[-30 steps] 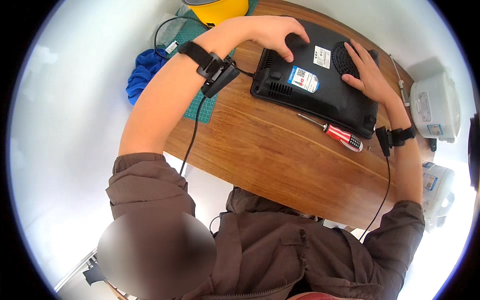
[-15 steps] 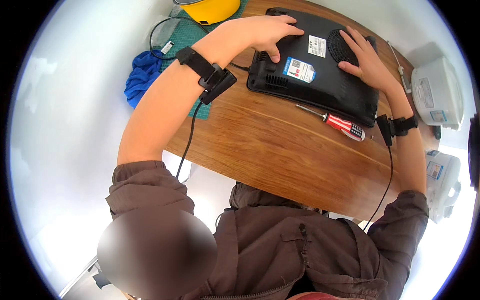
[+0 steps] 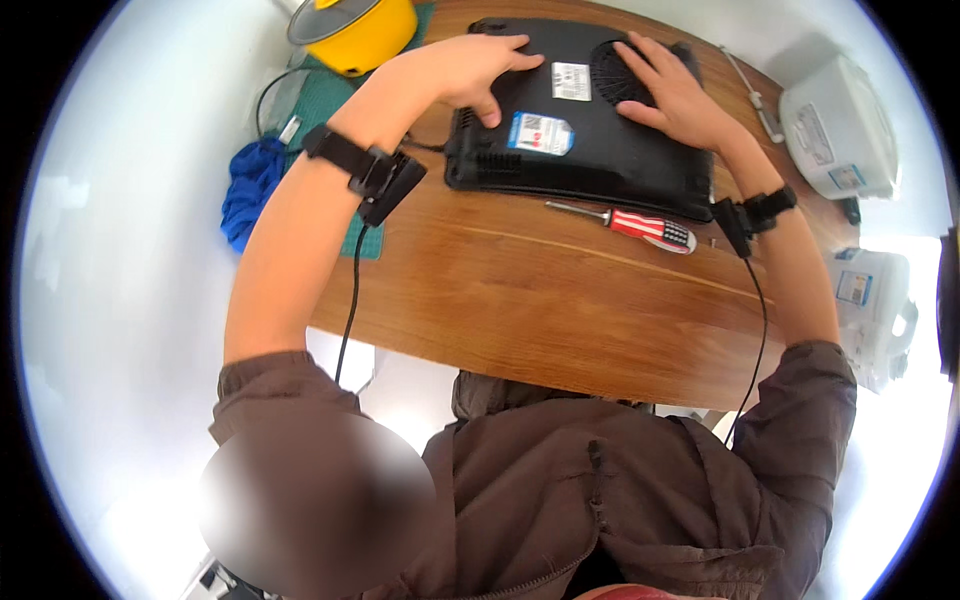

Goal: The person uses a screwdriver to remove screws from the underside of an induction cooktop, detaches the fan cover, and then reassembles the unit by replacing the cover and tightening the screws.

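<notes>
A black induction cooktop lies underside up on the wooden table, showing a round fan grille, vent slots and two stickers. My left hand rests with spread fingers on its left end. At the other end, my right hand is laid over the grille, its fingers stretched out and thumb apart. Neither hand is wrapped around anything. Just in front of the cooktop is a screwdriver with a red, white and black handle, its shaft pointing left. A small screw appears to lie beside the handle.
A yellow pot stands at the far left by a green mat and a crumpled blue cloth. White containers line the right side. Black cables run from both wrist straps, and a cord leaves the cooktop's left side.
The whole view has shifted, so table, cooktop and screwdriver appear further left and more of the yellow pot shows. Both hands stay spread on the cooktop.
</notes>
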`<control>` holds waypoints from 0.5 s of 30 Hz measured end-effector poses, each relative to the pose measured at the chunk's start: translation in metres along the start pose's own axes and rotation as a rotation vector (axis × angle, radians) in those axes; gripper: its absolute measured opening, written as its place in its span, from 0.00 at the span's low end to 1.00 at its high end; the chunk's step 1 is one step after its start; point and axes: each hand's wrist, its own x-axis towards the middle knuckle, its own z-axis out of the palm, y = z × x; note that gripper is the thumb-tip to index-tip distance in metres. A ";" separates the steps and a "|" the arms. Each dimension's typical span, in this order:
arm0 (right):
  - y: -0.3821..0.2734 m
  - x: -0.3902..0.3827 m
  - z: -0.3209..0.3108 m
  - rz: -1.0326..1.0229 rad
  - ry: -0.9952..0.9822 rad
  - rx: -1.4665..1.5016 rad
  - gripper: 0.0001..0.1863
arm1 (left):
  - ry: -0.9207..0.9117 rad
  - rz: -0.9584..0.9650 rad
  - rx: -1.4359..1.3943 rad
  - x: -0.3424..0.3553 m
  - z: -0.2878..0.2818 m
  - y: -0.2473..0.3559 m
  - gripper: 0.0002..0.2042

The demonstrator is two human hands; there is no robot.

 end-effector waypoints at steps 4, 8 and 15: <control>0.003 -0.004 -0.002 0.000 0.031 -0.046 0.44 | 0.020 -0.003 0.077 0.008 0.001 0.005 0.53; -0.015 -0.001 -0.027 0.020 -0.061 0.046 0.50 | 0.073 -0.048 0.078 -0.001 0.003 0.011 0.53; -0.022 -0.006 -0.021 0.058 -0.086 0.055 0.49 | 0.007 -0.075 0.041 -0.008 0.002 0.018 0.54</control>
